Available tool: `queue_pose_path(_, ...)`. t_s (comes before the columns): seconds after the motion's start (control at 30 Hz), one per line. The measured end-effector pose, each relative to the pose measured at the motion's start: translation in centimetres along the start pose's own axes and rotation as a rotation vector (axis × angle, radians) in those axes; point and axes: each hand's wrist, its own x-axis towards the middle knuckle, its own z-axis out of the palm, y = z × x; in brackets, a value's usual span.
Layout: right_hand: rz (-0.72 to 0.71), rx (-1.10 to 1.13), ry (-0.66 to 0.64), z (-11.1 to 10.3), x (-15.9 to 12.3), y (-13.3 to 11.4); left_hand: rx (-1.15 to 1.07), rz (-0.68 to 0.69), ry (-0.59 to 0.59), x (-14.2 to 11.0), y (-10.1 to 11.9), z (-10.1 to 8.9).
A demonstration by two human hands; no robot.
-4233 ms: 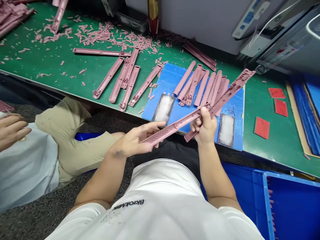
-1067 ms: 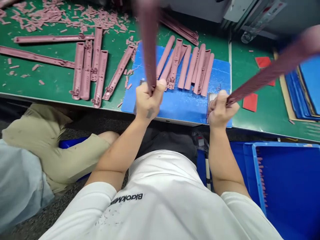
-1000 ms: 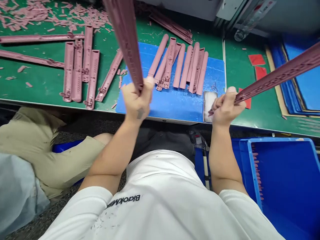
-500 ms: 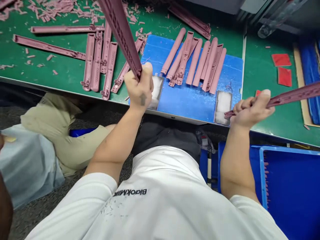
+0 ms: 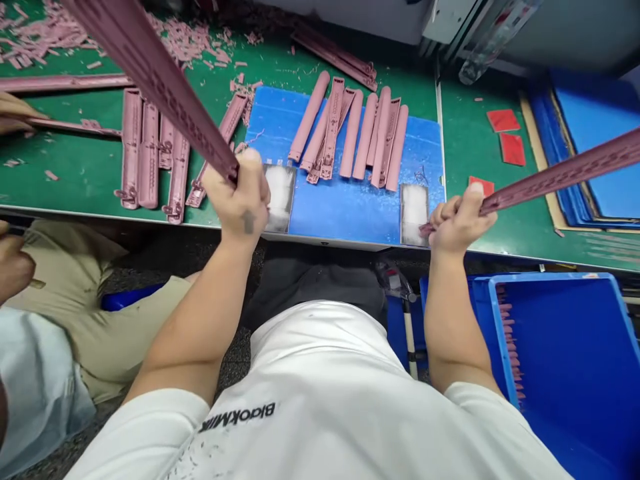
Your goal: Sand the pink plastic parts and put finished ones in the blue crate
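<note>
My left hand (image 5: 239, 197) is closed around the lower end of a long pink plastic strip (image 5: 165, 77), which slants up and away to the left. In my right hand (image 5: 463, 220) is another pink plastic strip (image 5: 565, 172), gripped near one end and reaching out past the right edge of the view. Both hands are raised above the front edge of the bench. Between them, several pink plastic pieces (image 5: 353, 133) lie side by side on a blue mat (image 5: 345, 217). Two whitish pads (image 5: 414, 207) sit at the mat's front corners, one partly behind my left hand.
More pink strips (image 5: 150, 153) and heaps of pink scraps (image 5: 195, 40) cover the green bench (image 5: 75, 180) at left. A co-worker's hand (image 5: 15, 113) touches a strip there. Red squares (image 5: 513, 149) and stacked blue boards (image 5: 600, 153) lie right. A blue bin (image 5: 575, 347) stands below.
The view has swung to the right, so the bench things sit further left. A co-worker's hand has come in at the left onto a strip. Both my hands still hold their strips.
</note>
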Motion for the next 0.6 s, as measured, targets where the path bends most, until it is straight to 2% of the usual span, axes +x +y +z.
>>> queue_pose_path(0.1, 0.002, 0.013, -0.027, 0.09, 0.19, 0.32, 0.025, -0.056, -0.020, 0.16, -0.02, -0.41)
queue_pose_path(0.2, -0.039, 0.022, 0.004, 0.16, 0.33, 0.63, 0.032, 0.010, 0.043, 0.21, -0.05, -0.42)
queue_pose_path(0.33, -0.026, -0.030, -0.011, 0.28, 0.07, 0.36, 0.101, -0.034, -0.053, 0.12, 0.30, -0.20)
queue_pose_path(0.4, -0.039, -0.020, 0.033, 0.31, -0.15, 0.06, 0.087, -0.012, -0.017, 0.19, 0.46, -0.17)
queue_pose_path(0.5, 0.008, -0.030, -0.015, 0.14, -0.39, -0.23, 0.043, -0.055, -0.032, 0.35, 0.48, -0.22)
queue_pose_path(0.6, -0.013, -0.042, -0.007, -0.03, -0.32, -0.20, 0.031, -0.006, 0.019, 0.30, 0.37, -0.22)
